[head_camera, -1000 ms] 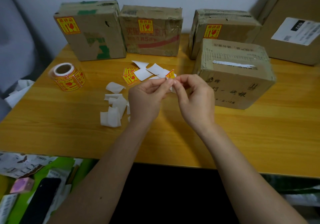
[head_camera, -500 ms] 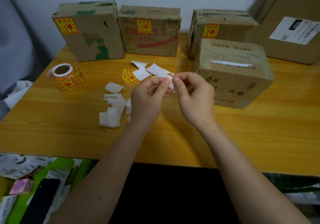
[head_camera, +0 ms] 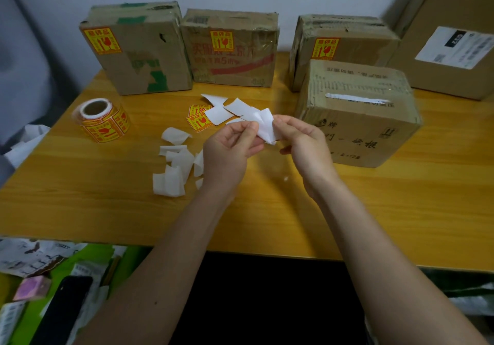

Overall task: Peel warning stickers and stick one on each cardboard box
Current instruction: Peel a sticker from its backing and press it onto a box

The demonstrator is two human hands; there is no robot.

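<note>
Above the table's middle, my left hand (head_camera: 232,149) and my right hand (head_camera: 304,145) pinch one sticker piece (head_camera: 266,128) between them; its white backing faces me and spreads apart. Three boxes along the wall carry a yellow warning sticker: the left box (head_camera: 139,50), the middle box (head_camera: 232,50) and the right box (head_camera: 344,42). A nearer box (head_camera: 358,114) just right of my hands shows no yellow sticker. The sticker roll (head_camera: 103,120) stands at the left. Loose yellow stickers (head_camera: 197,120) lie beside white pieces.
Peeled white backing scraps (head_camera: 173,168) litter the wooden table (head_camera: 80,197) left of my hands. A large box with a shipping label (head_camera: 454,37) stands at the far right. Below the table's front edge lie papers and a dark phone (head_camera: 61,310).
The sticker piece has opened wider between my fingers, showing more white backing, and my hands have drawn slightly apart. The yellow corner seen earlier is hidden now.
</note>
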